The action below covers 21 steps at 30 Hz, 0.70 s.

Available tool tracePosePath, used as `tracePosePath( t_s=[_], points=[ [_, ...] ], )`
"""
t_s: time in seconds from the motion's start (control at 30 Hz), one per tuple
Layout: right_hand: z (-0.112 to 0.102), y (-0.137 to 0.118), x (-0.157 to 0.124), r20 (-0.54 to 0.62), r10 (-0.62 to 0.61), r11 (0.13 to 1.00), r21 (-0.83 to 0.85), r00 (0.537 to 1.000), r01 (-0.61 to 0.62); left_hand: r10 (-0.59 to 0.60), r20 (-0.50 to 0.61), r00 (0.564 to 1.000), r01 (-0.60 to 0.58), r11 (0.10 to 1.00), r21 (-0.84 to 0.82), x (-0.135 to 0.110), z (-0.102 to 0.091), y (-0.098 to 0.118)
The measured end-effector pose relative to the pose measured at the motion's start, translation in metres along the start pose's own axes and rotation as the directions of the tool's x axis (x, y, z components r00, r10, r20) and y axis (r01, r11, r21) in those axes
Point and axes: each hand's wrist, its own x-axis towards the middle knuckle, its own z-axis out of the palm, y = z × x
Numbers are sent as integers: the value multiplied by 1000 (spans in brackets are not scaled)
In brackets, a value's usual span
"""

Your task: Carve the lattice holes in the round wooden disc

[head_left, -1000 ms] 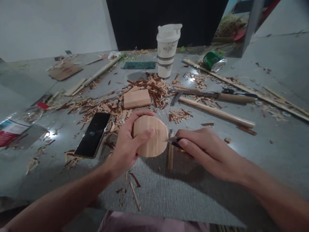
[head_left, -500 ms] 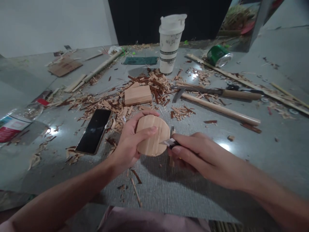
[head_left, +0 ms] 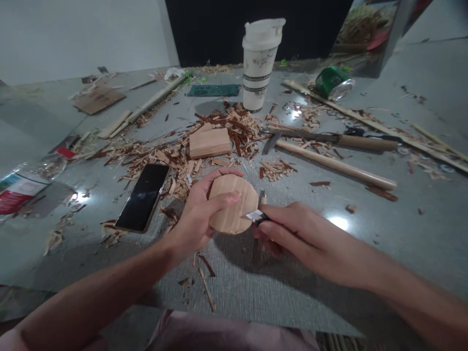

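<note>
A pale, roughly round wooden disc (head_left: 231,217) is tilted up above the table, facing me. My left hand (head_left: 199,212) is closed around its left side, thumb across the front face and fingers behind. My right hand (head_left: 292,229) is closed on a utility knife (head_left: 261,217) with a dark grip. The knife's short blade (head_left: 252,214) lies against the disc's right edge. Just behind the right fingertips a thin wooden piece (head_left: 263,199) shows; most of it is hidden by the hand.
Wood shavings (head_left: 164,156) spread around a small wooden block (head_left: 209,143). A phone (head_left: 144,197) and plastic bottle (head_left: 25,187) lie at left. Behind stands a paper cup (head_left: 259,68). To the right are a wooden-handled tool (head_left: 365,143), a round stick (head_left: 340,166) and a green can (head_left: 333,83).
The view has shifted very slightly. Both hands stay in nearly the same place, with the knife still at the disc's right edge.
</note>
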Motion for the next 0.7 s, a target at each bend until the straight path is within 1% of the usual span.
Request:
tracePosePath(
  t_s=[0.1, 0.17, 0.3, 0.4, 0.5, 0.53, 0.63, 0.67, 0.7],
  points=[
    [-2, -1, -1, 14, -13, 997, 79, 1000, 12, 11, 15, 1000, -12, 1000, 22, 2, 0, 3],
    [-2, -3, -2, -6, -10, 997, 76, 1000, 11, 38, 16, 999, -39, 998, 41, 3, -1, 5],
    [-2, -4, -4, -62, 16, 999, -28, 998, -18, 52, 2, 999, -52, 997, 62, 4, -3, 7],
    [4, -3, -3, -81, 32, 996, -80, 996, -39, 62, -13, 998, -61, 995, 77, 6, -4, 4],
    [17, -3, 0, -44, 41, 989, -137, 998, -47, 50, -34, 998, -49, 998, 45, 6, 1, 0],
    [22, -4, 2, -14, 25, 987, -159, 1000, -27, 40, -27, 999, -39, 999, 30, 4, 4, 0],
    [31, -8, 3, 33, -126, 976, -175, 991, 130, 38, 42, 998, -39, 999, 30, 0, 10, 2],
    [31, -9, 2, 32, -144, 973, -178, 989, 147, 53, 53, 997, -55, 998, 41, -1, 11, 4],
    [28, -9, 0, 31, -129, 973, -190, 991, 133, 76, 39, 996, -78, 996, 49, 0, 10, 6]
  ],
)
